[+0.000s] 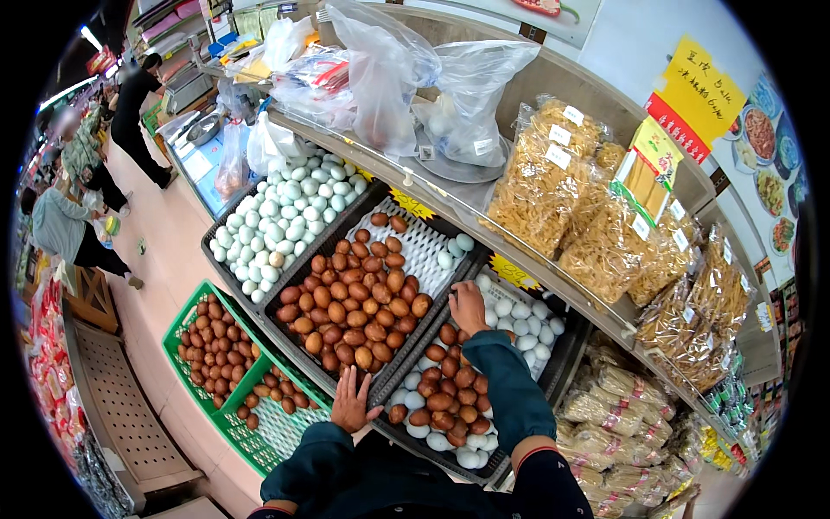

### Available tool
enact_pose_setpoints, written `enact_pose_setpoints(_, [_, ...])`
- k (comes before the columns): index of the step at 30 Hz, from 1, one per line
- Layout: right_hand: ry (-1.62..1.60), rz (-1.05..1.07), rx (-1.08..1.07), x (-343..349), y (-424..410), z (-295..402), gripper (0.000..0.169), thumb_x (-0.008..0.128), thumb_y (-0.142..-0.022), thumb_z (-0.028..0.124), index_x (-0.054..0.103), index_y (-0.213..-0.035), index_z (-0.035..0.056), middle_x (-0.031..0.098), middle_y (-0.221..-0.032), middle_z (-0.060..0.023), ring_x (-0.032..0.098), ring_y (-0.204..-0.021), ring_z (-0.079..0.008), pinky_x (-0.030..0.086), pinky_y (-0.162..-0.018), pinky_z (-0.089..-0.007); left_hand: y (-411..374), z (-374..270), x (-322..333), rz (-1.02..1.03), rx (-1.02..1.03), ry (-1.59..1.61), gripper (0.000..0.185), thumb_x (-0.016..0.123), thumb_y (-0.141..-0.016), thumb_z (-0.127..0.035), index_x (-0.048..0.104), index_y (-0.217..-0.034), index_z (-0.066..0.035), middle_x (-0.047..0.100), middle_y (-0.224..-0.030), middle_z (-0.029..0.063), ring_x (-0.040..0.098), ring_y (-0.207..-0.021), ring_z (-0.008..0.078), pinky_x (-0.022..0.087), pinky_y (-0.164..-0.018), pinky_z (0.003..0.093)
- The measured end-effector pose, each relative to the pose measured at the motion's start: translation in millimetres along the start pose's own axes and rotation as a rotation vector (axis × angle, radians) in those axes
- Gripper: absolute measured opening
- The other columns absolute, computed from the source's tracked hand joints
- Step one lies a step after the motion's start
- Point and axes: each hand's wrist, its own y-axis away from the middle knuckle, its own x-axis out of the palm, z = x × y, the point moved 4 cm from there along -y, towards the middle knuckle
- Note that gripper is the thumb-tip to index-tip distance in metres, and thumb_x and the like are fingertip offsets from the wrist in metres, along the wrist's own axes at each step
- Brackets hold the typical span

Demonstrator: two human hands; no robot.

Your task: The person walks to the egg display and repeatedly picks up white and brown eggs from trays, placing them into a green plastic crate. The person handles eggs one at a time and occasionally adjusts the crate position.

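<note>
Spread fingers of my left hand (352, 401) rest at the near rim of a middle black crate (285, 334), beside its brown eggs (353, 292). My right hand (468, 308) is at the divider between that crate and the right black crate (476, 479), fingers slightly bent, no egg visible in it. Brown eggs (450, 399) lie on top of pale eggs (438, 442) in the right crate's near part. Farther back there, pale eggs (528, 327) lie beside a printed sheet. A few bluish eggs (446, 259) sit in the middle crate's far right corner, on a white perforated liner (415, 250).
Pale green eggs (285, 227) fill the left black crate. A green basket (217, 425) with brown eggs stands lower left. Above the crates runs a shelf (389, 165) with bagged dried food (545, 175) and plastic bags (480, 97). Several people (133, 117) stand in the aisle.
</note>
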Motion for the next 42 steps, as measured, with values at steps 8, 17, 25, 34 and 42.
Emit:
enact_pose_setpoints(8, [0.159,0.048,0.016,79,-55,-49,0.015,0.052,-0.089,0.019,0.060,-0.089,0.0074,0.056,-0.089,-0.0110,0.050,-0.091,-0.0317,0.036,-0.094,-0.0484,-106,-23,-58,0.007,0.127,0.195,0.077,0.065,-0.081,-0.039,0.032,-0.136,0.001,0.022,-0.143,0.0259,0.021,-0.133,0.0460,0.023,-0.109,0.0506])
enact_pose_setpoints(17, [0.296,0.186,0.083,97,-57,-26,0.039,0.053,-0.087,0.038,0.054,-0.118,0.0147,0.052,-0.120,-0.0076,0.042,-0.117,-0.0284,0.016,-0.108,-0.0465,-399,-18,49,-0.254,0.226,0.626,0.046,0.059,-0.083,-0.020,0.046,-0.117,0.008,0.045,-0.111,0.0302,0.046,-0.100,0.0452,0.041,-0.086,0.0476])
enact_pose_setpoints(25, [-0.560,0.052,0.302,117,-41,-46,0.049,0.058,-0.080,0.048,0.054,-0.118,0.0183,0.052,-0.127,0.0002,0.036,-0.126,-0.0252,0.008,-0.111,-0.0479,-487,-60,169,-0.172,0.256,0.118,0.039,0.056,-0.083,-0.022,0.052,-0.117,-0.003,0.047,-0.119,0.0198,0.047,-0.100,0.0398,0.044,-0.075,0.0509])
enact_pose_setpoints(34, [0.182,0.135,-0.004,90,-58,-30,0.037,0.068,-0.071,0.040,0.063,-0.095,0.0131,0.061,-0.101,-0.0040,0.046,-0.107,-0.0257,0.015,-0.110,-0.0464,-474,-38,171,-0.352,0.279,0.305,0.041,0.053,-0.084,-0.019,0.056,-0.122,-0.033,0.048,-0.114,0.0115,0.048,-0.100,0.0360,0.046,-0.056,0.0447])
enact_pose_setpoints(42, [0.194,0.101,0.020,88,-63,-20,0.032,0.073,-0.063,0.033,0.063,-0.082,0.0085,0.062,-0.090,-0.0047,0.050,-0.097,-0.0258,0.019,-0.108,-0.0461,-476,-27,161,-0.209,0.203,0.267,0.041,0.052,-0.084,-0.018,0.055,-0.119,-0.040,0.049,-0.116,0.0112,0.050,-0.105,0.0343,0.049,-0.060,0.0430])
